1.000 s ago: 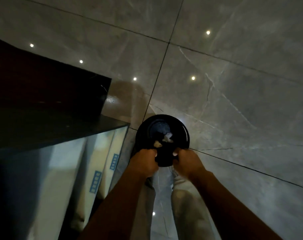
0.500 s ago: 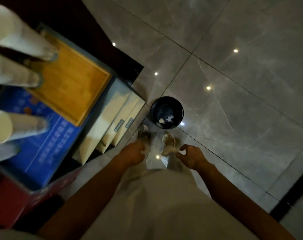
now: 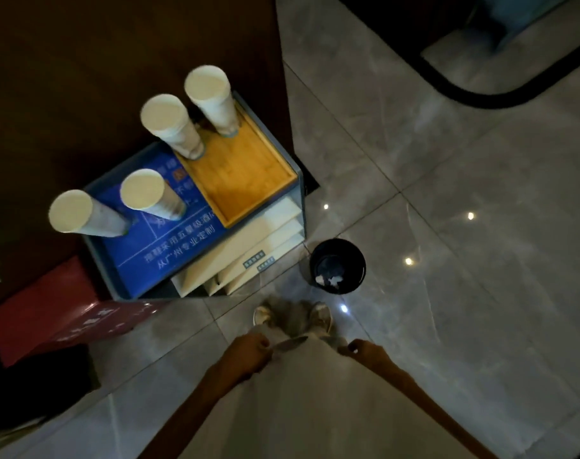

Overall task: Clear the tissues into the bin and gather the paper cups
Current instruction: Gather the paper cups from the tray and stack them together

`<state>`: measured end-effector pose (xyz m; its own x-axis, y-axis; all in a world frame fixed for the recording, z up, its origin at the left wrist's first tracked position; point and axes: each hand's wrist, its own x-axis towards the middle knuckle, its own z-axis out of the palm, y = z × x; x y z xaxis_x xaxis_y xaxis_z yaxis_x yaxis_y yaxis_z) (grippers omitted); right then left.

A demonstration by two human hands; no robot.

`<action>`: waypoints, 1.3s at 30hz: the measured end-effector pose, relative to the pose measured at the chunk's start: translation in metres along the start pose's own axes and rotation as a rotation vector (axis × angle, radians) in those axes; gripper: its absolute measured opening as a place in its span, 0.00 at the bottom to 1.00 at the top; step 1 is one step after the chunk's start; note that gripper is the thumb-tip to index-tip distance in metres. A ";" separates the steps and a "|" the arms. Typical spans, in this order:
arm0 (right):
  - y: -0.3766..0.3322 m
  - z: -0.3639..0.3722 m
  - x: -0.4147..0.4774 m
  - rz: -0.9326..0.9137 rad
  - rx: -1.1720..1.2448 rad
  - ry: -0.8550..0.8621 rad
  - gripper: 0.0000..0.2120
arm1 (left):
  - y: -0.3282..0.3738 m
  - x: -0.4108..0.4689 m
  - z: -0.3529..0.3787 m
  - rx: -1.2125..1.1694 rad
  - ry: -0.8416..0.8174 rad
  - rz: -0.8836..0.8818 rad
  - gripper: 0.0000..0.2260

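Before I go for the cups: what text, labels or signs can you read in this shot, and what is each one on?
"采用五星级酒店" and "专业定制": white print on the blue sign atop the cabinet, partly blurred, so a tentative reading.
"广州": bottom line of the same sign, also tentative.
Upper lines of the sign: hidden by paper cups or too blurred.
Small tags on the white shelf fronts: too small to read.
Red box: faint marks, unreadable.
Bin and cups: no text visible.

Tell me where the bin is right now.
In the head view, the black bin stands on the tiled floor just ahead of the person's feet, right of the blue-topped stand, with white tissues inside.
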<state>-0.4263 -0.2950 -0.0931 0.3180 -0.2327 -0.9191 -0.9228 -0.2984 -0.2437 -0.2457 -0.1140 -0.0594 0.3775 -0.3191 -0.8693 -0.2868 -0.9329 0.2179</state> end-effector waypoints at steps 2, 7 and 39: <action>-0.010 0.004 0.000 -0.016 -0.049 -0.035 0.17 | -0.010 -0.002 -0.008 -0.069 0.028 -0.004 0.12; -0.036 0.001 0.009 -0.033 -0.190 -0.072 0.26 | -0.041 -0.003 -0.023 -0.180 0.016 -0.024 0.11; -0.353 -0.163 -0.030 -0.706 -0.344 0.680 0.23 | -0.021 -0.033 -0.307 -0.081 0.716 0.557 0.21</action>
<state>-0.0746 -0.3332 0.0711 0.9163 -0.3432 -0.2065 -0.4005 -0.7930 -0.4591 0.0184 -0.1351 0.1010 0.6671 -0.7293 -0.1520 -0.5388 -0.6133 0.5775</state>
